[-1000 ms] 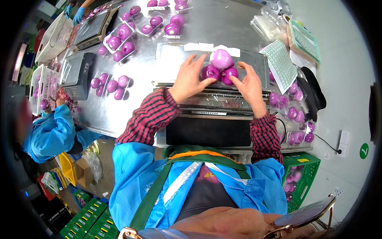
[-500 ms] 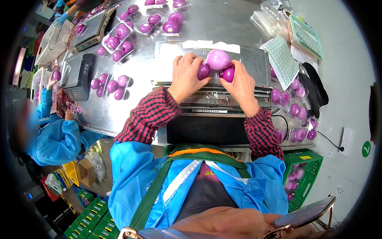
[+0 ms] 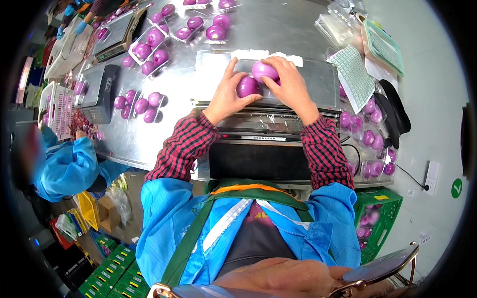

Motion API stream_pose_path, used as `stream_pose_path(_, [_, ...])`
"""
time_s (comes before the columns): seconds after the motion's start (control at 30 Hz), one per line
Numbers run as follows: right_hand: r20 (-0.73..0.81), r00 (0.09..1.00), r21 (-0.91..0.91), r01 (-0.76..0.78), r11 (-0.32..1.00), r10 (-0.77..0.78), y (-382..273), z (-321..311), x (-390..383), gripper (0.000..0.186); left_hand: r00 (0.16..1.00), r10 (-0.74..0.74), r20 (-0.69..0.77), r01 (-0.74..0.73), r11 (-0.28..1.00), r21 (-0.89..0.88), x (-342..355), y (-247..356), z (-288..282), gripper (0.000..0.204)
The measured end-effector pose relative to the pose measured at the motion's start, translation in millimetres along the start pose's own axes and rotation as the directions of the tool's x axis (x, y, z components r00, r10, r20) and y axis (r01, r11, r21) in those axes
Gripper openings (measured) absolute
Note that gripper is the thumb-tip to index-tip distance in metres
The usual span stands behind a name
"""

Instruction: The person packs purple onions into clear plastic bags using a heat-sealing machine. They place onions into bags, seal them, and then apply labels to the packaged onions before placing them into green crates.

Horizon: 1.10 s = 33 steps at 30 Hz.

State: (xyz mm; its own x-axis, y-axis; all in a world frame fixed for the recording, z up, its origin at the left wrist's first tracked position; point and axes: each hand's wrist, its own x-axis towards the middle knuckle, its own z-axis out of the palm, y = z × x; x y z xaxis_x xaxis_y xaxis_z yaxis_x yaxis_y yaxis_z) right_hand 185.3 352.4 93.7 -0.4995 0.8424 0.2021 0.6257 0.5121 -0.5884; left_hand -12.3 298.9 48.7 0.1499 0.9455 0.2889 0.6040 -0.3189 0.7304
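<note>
Since half a second ago the right hand (image 3: pixel 291 83) has slid inward over the cluster, and the pale purple onion (image 3: pixel 263 72) has shifted a little leftward. I see that hand clasping the pale one now, fingers arched over its top, thumb pressed low on its side. Its partner, the left hand (image 3: pixel 226 97), curves around a darker purple onion (image 3: pixel 247 87), thumb beneath and forefinger lifted. Both onions sit close together over a grey metal plate (image 3: pixel 318 82), the pale one above and to the right; a bit of purple shows under the right palm, too hidden for me to make out. Nearer the person's body is a black-fronted machine (image 3: pixel 258 161). Off to the left and beyond, clear packs of onions (image 3: pixel 143 51) stand about on the steel table (image 3: pixel 176 84), and more packs (image 3: pixel 370 169) crowd its right end. Past the table's left side, a co-worker (image 3: pixel 72 166) in blue stands near a grey scale (image 3: pixel 102 97)
</note>
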Motion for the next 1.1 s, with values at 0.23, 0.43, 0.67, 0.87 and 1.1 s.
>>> stream_pose_path(0.23, [-0.158, 0.973, 0.431, -0.085, 0.898, 0.168, 24, 0, -17, 0.031, 0.964, -0.217, 0.157, 0.264, 0.867, -0.424, -7, -11, -2, 0.081])
stream_pose_path(0.43, [-0.257, 0.881, 0.213, -0.35, 0.912, 0.398, 48, -24, -94, 0.021, 0.909, -0.413, 0.062, 0.407, 0.841, -0.357, -46, -34, -39, 0.039])
stream_pose_path(0.67, [-0.298, 0.893, -0.247, -0.413, 0.877, 0.337, 39, -14, -161, 0.025, 0.913, -0.409, 0.019, 0.38, 0.864, 0.332, -102, -9, -54, 0.036])
stream_pose_path(0.87, [0.006, 0.762, 0.867, -0.327, 0.375, 0.648, 44, -4, -151, 0.009, 0.765, -0.603, 0.225, 0.623, 0.605, -0.496, -100, 7, -61, 0.049])
stream_pose_path(1.1, [0.338, 0.833, 0.936, -0.247, -0.252, 0.438, 21, -35, -168, 0.014, 0.52, -0.514, 0.682, 0.756, -0.094, -0.647, -130, 25, -78, 0.045])
